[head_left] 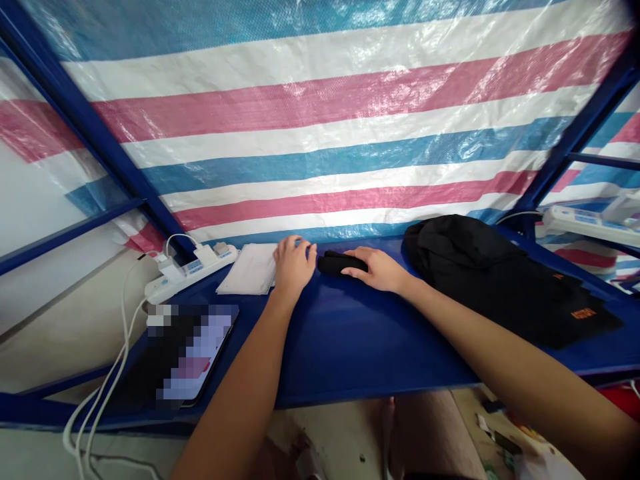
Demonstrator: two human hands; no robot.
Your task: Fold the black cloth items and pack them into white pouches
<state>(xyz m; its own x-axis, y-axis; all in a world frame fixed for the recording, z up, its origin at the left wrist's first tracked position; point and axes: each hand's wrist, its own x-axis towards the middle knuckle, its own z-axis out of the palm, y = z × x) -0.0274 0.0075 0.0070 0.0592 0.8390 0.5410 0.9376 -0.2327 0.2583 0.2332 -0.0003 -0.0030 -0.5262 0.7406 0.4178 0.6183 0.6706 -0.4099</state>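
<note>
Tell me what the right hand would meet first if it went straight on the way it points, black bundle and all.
Most likely the left hand, just past the far end of the black bundle in the right hand, though depth is unclear.

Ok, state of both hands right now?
Left hand: open, fingers loosely bent, at the white stack's edge.
Right hand: closed on the black roll.

Moderately bright light fills the scene, with white glare scattered over the creased, striped sheet (350, 120). The blue bench (350, 347) is darker, and the black bundle (337, 264) shows little surface detail. Wide-angle distortion stretches the edges; square pixel blocks obscure a screen (207, 353).
</note>
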